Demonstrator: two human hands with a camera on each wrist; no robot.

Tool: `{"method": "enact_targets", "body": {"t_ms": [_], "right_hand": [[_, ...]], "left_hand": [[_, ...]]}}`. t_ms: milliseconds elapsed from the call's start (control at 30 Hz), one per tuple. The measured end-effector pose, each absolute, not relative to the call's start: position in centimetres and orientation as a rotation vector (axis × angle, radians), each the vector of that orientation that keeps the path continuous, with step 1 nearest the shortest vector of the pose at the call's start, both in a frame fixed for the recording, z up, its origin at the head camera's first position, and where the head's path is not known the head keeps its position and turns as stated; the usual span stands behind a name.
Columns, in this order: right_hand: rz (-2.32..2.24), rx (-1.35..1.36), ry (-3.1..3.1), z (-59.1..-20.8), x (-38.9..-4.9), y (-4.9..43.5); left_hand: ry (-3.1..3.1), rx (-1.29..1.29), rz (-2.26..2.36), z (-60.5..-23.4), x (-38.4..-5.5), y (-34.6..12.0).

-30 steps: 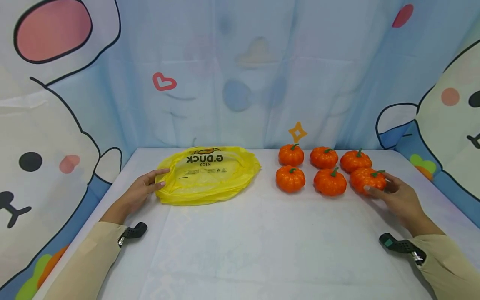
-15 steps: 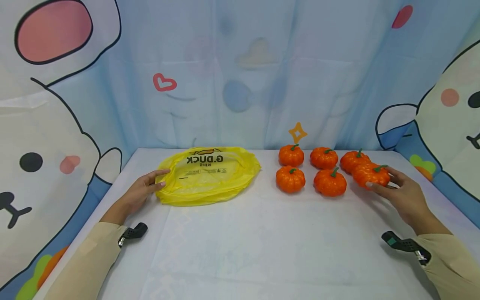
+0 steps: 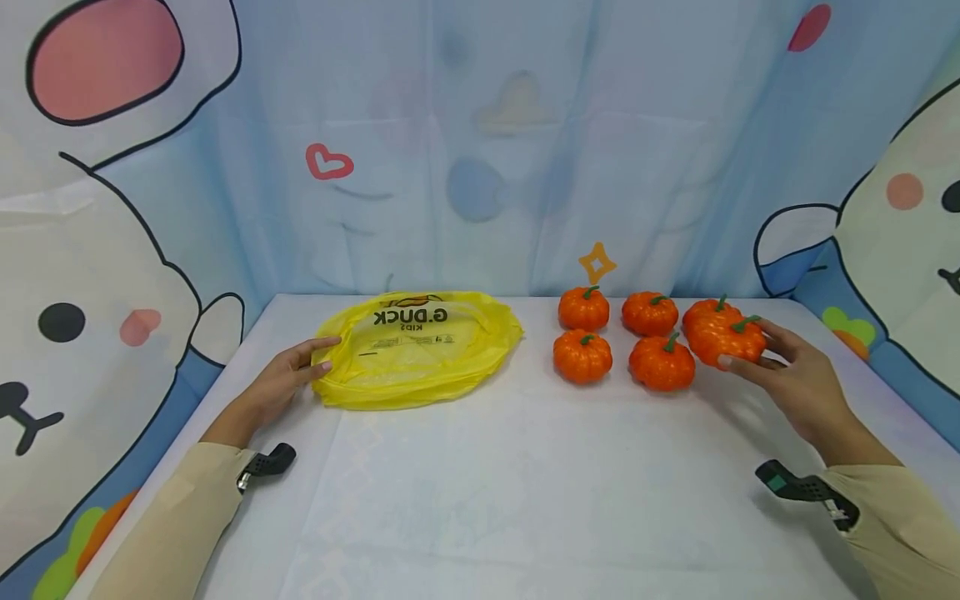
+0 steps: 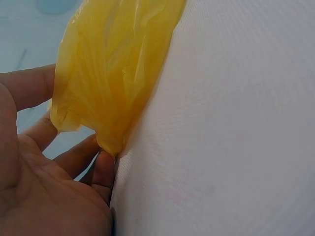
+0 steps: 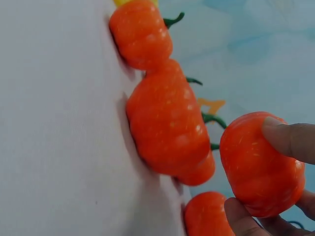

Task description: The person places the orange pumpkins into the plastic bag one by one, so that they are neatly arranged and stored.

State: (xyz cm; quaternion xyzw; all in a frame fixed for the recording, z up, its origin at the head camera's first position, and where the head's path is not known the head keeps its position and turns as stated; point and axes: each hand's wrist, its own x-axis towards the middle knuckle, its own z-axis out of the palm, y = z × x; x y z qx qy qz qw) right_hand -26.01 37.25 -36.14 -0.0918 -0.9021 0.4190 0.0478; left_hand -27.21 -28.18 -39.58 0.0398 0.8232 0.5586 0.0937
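My right hand [image 3: 798, 387] grips a small orange toy pumpkin [image 3: 722, 342] with a green stem, thumb on one side and fingers on the other. In the right wrist view this pumpkin [image 5: 258, 169] is held off the table, apart from the others. On the left, my left hand [image 3: 281, 379] holds the near-left edge of a yellow plastic bag [image 3: 420, 367] lying flat with dark printing. The left wrist view shows its fingers [image 4: 78, 157] at the bag's crumpled edge [image 4: 113, 88]; some fingertips are hidden behind the plastic.
Several more toy pumpkins stand in two rows at the back right, such as the front-left one [image 3: 582, 357] and front-middle one [image 3: 662, 364]. The back-right pumpkin [image 3: 707, 310] is partly covered by the held one. A printed curtain [image 3: 480, 125] hangs behind the white table [image 3: 510, 500].
My right hand has lifted the front-right pumpkin from the table, first shifting slightly right, then back left and up. The left hand and bag have stayed in place.
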Motion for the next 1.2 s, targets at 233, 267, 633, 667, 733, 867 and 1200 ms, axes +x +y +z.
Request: {"method": "enact_targets", "body": {"t_ms": [233,267,633,667,733,867,1200], "right_hand": [[1.253,-0.182,-2.766,-34.7,-24.9,34.7],[1.245,-0.168,-2.77,-34.5,-24.7,34.3],[1.262,0.037,-2.748,-33.7,-23.3,30.4],[1.267,0.057,-2.747,-33.6,-23.2,30.1],[1.266,0.095,-2.747,-33.5,-22.8,29.7],[1.277,0.178,-2.769,-33.1,-22.3,28.3],[1.423,0.416,-2.763,-31.9,-23.8,21.8]], "left_hand": [[2.456,0.127,1.647,-39.1,-27.3,-28.1],[2.457,0.129,1.645,-39.0,-27.3,-28.1],[2.472,0.084,1.631,-39.1,-27.5,-28.2],[2.477,0.084,1.627,-39.2,-27.6,-28.2],[2.482,0.091,1.621,-39.4,-27.7,-28.2],[2.499,0.104,1.603,-39.8,-27.7,-28.1],[2.499,0.089,1.619,-40.4,-27.7,-28.3]]}}
